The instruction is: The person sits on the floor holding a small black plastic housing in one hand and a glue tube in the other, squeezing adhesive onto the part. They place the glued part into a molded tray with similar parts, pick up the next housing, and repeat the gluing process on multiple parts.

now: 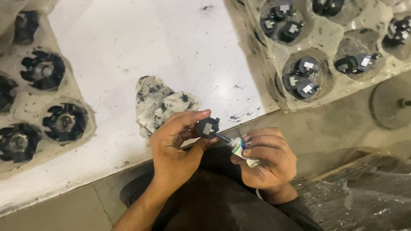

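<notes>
My left hand (177, 143) pinches a small black part with a light metal face (207, 127) between thumb and fingers, just off the front edge of the white table (128, 51). My right hand (267, 156) grips a small white tube with a green band (238, 146). The tube's thin nozzle touches the black part. Both hands hover over my dark lap.
A stained rag (160, 102) lies on the table behind my left hand. A tray at the left (30, 102) holds several black finned round parts. A clear pocketed tray at the upper right (325, 34) holds small black parts. Crinkled plastic film (364, 192) lies at the lower right.
</notes>
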Action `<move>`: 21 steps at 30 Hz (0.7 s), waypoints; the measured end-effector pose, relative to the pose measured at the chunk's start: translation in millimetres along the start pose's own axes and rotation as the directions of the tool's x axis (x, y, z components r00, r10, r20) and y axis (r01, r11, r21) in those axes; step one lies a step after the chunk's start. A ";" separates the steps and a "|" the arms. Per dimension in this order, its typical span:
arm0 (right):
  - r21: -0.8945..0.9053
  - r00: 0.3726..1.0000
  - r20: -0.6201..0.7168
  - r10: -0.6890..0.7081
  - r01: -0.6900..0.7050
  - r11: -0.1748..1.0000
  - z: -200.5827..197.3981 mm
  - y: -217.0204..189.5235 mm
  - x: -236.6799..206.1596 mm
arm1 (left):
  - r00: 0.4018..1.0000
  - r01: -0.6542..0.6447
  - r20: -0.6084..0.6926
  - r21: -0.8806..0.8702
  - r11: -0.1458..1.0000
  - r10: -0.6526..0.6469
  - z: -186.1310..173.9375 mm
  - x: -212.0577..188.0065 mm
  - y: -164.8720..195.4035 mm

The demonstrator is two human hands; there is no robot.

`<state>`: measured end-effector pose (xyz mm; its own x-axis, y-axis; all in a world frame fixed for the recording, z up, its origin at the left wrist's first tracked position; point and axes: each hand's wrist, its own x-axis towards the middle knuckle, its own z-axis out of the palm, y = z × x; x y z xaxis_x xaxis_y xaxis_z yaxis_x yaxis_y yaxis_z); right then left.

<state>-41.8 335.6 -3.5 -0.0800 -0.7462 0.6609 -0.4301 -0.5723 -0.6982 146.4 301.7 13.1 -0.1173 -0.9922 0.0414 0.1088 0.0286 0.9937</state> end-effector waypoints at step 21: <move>-0.096 0.991 0.100 -0.089 0.099 0.990 11.4 -12.6 7.4 | 1.000 0.007 0.013 -0.124 0.992 -0.006 -27.3 -11.3 9.9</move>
<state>-26.8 333.4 7.1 0.0490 -0.7224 0.6897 -0.5204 -0.6079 -0.5997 175.7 309.9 19.6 -0.1311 -0.9907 0.0370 0.2298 0.0060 0.9732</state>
